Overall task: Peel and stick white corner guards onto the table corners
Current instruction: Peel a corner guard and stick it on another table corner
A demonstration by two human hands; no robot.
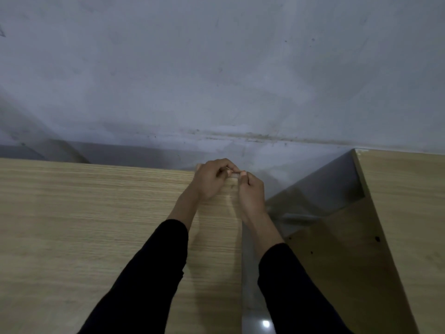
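A light wood table (96,225) fills the lower left, its far right corner near the wall. My left hand (212,179) and my right hand (250,194) meet over that corner with curled fingers. Between their fingertips they pinch a small pale piece, the corner guard (234,174), only a sliver of which shows. The corner itself is hidden under my hands.
A grey wall (216,68) rises right behind the table. To the right stands a second wooden piece of furniture (397,213) with a lower shelf, separated from the table by a narrow gap of grey floor (249,297).
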